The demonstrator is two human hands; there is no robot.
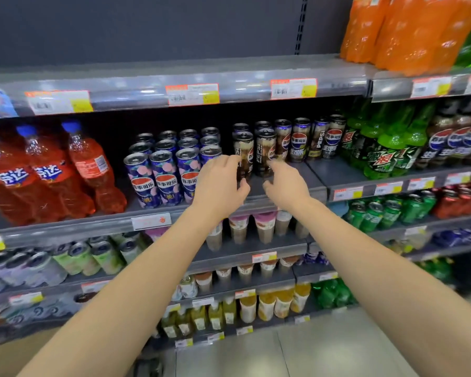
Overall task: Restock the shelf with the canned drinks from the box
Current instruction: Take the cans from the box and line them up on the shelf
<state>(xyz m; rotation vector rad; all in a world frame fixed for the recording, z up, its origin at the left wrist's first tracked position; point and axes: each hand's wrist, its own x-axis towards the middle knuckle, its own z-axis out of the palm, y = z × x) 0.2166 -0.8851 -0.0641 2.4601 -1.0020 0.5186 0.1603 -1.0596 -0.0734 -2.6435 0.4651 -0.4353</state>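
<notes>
- The left hand (220,180) holds a brown can (244,149); the fingers are curled round its left side and the thumb lies at its lower right.
- The right hand (283,183) is narrow, with its index finger on the neighbouring brown can (265,148) and the thumb near the can's base; I cannot tell if it really grips.
- Both cans stand upright, side by side, at the front of the grey shelf (314,176), with closed silver tops.
- Behind and to the right of them stands a row of dark slim cans (299,140) with a round red and blue logo.
- To the left stand blue cans with a peach print (163,175), in several rows.
- Further left are soft plastic bottles of orange-red drink (49,172) with blue caps; further right are green bottles (386,153).
- Paper price tags (192,94) sit on the shelf edges.
- The shelf below carries cups with lids (264,227).
- The floor (324,349) is pale and smooth.
</notes>
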